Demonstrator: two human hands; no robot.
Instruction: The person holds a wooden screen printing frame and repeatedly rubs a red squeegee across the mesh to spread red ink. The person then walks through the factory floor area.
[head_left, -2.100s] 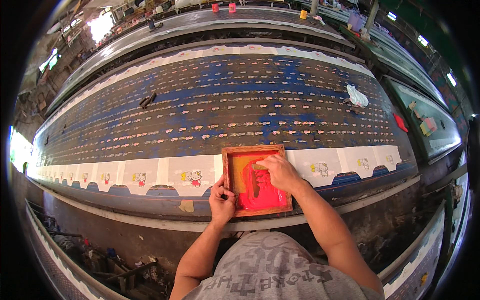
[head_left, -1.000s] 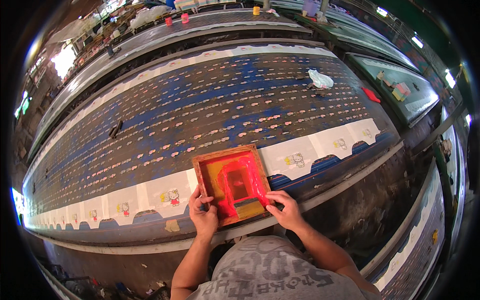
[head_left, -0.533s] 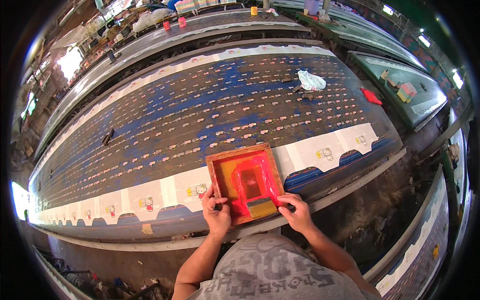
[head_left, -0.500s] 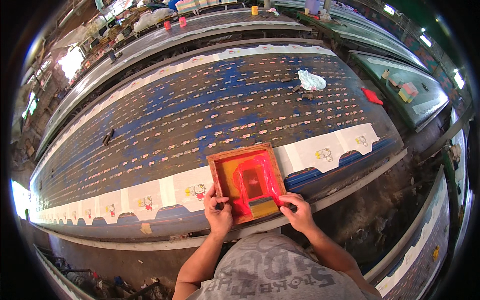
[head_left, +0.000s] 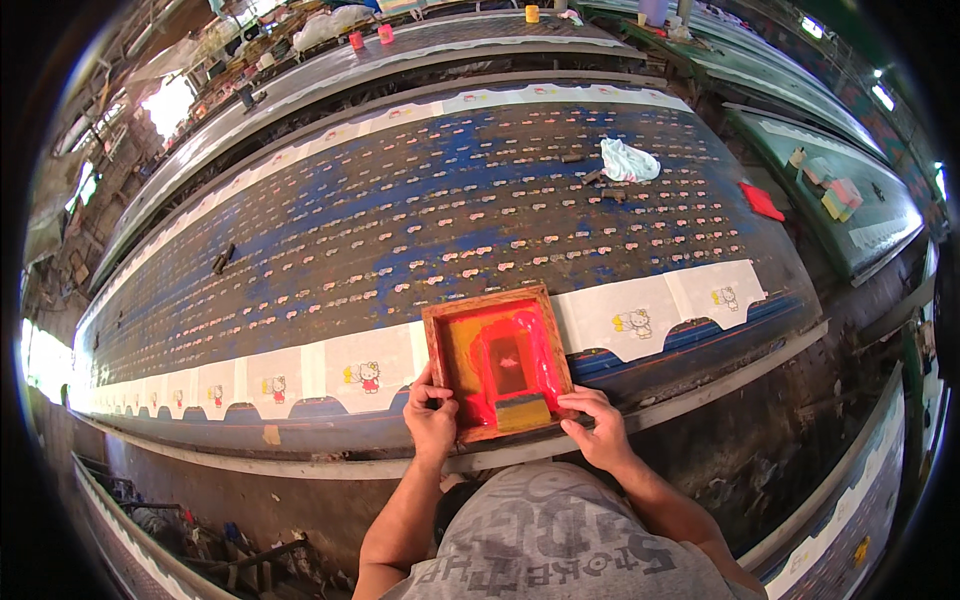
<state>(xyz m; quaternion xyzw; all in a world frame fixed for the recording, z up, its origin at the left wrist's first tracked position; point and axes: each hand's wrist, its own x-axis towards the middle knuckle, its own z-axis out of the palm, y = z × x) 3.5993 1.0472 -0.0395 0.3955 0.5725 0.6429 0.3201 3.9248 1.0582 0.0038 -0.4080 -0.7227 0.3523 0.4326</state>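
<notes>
A wooden screen-printing frame (head_left: 487, 300) is over the pale scalloped fabric strip (head_left: 312, 369) along the table's near edge; I cannot tell whether it rests flat. Wet red ink (head_left: 546, 362) coats the mesh inside around a darker rectangle. A squeegee with a yellowish face (head_left: 523, 415) leans inside the frame's near side. My left hand (head_left: 431, 418) is closed on the frame's left side near the lower corner. On the opposite side, my right hand (head_left: 598, 428) grips the frame's right edge with thumb and fingers. Small cartoon prints (head_left: 632, 322) show on the strip to both sides.
The long printing table (head_left: 390, 235) carries rows of small printed marks. On it lie a crumpled white cloth (head_left: 628, 160), a red cloth (head_left: 762, 202) and dark blocks (head_left: 224, 258). Coloured sponge-like blocks (head_left: 842, 198) sit on a green table at right. More long tables stand behind.
Held in both hands, the frame has shifted right along the strip, leaving a wider gap to the print at its left. The whole view has also turned slightly.
</notes>
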